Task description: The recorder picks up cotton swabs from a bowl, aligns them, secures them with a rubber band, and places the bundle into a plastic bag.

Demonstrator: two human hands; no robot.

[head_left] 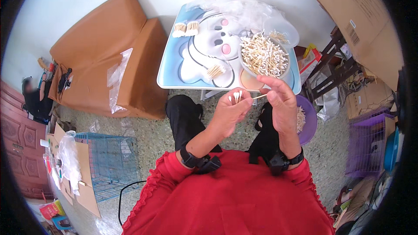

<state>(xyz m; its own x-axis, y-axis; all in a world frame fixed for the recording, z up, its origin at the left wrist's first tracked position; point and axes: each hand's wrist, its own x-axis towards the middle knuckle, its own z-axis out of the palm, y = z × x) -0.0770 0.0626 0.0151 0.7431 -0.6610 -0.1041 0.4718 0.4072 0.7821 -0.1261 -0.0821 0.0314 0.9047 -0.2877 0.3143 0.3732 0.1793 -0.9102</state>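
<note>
Over my lap, my left hand [233, 112] is closed around a few cotton swabs [237, 96], their white tips poking up above the fingers. A single swab [260, 96] stretches between the two hands, its far end at the thumb and fingertips of my right hand [282, 104], which pinches it. Just beyond the hands is a low table [167, 69] with a cartoon print. A round bowl [241, 61] heaped with loose cotton swabs [263, 55] stands at its right. One small pile of swabs [215, 71] lies near the front edge, and two bundles [186, 29] at the back left.
Clear plastic bags [235, 6] cover the table's back. On the floor at right stands a purple basin [311, 126] containing more swabs. A brown sofa [100, 52] and blue wire cage [106, 165] are at left; cardboard boxes [361, 17] and a purple cage [365, 143] at right.
</note>
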